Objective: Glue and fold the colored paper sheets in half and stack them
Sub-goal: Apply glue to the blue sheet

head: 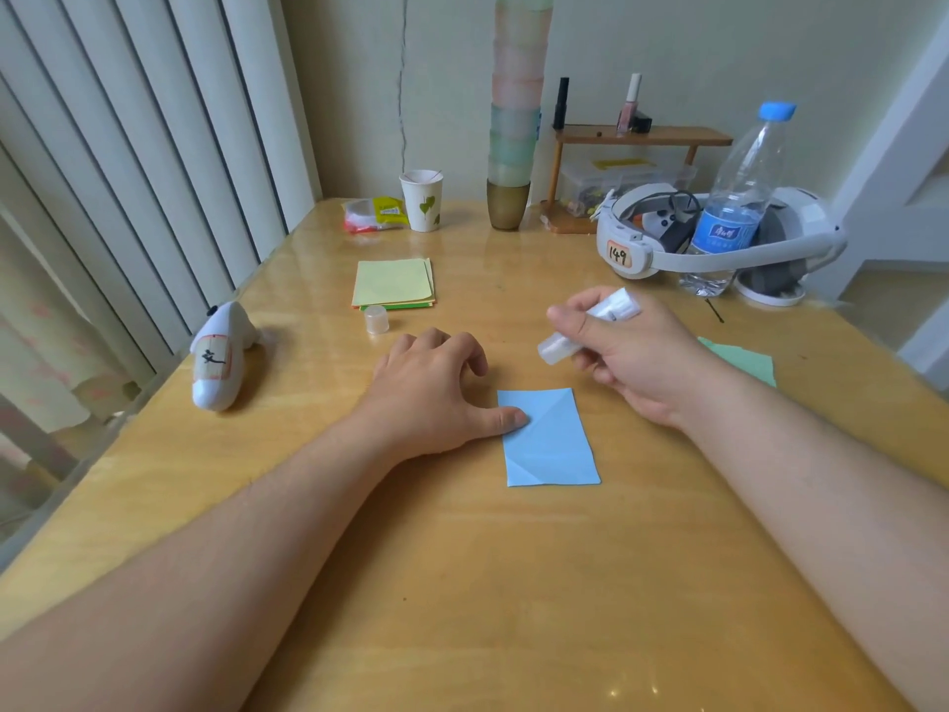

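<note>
Wooden table [462, 583]: blue paper [552, 444] (creased)

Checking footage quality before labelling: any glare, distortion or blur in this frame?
Head view: wide-angle bending curves the blinds and table edges; soft window sheen on the tabletop, small bright spots near the bottom edge; blue paper, left hand and glue stick in the right hand look sharp.

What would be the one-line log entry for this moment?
left hand: thumb on blue paper | right hand: holds glue stick, uncapped | cap: on table | stack: untouched
</note>
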